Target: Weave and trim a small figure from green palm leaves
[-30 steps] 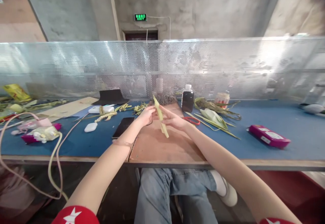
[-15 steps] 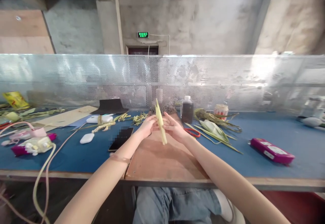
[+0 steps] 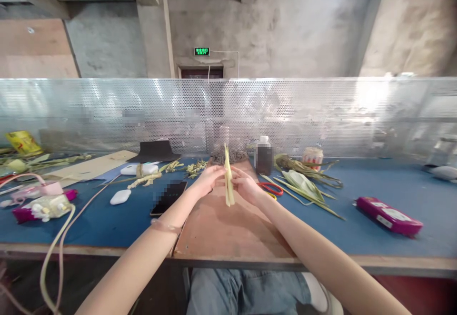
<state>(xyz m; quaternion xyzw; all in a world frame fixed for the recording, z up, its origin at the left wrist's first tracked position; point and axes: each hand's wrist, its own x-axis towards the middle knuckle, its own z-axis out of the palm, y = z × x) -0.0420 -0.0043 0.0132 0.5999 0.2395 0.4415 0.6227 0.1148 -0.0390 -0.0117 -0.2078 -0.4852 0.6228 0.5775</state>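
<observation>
A pale yellow-green strip of folded leaf (image 3: 229, 186) stands nearly upright between my hands, its pointed tip up and its lower end split in two. My left hand (image 3: 211, 179) grips it from the left, and my right hand (image 3: 244, 181) pinches it from the right. Both hands are closed on it over a brown wooden board (image 3: 228, 234). Some fingertips are hidden behind the leaf. Right of my right hand lie red-handled scissors (image 3: 273, 188) and several long green leaves (image 3: 303, 186).
Left are a dark phone (image 3: 167, 198), a white case (image 3: 120, 197), and a power strip with cables (image 3: 50, 206). Right is a magenta packet (image 3: 389, 216). Behind the board stand a dark bottle (image 3: 264, 157) and a perforated metal screen (image 3: 160, 110). Dried plant pieces (image 3: 196, 167) lie on the blue table.
The leaf strip has turned more upright and its lower end now shows two parted layers. Both hands stay on it, shifted slightly. The view has tilted a little.
</observation>
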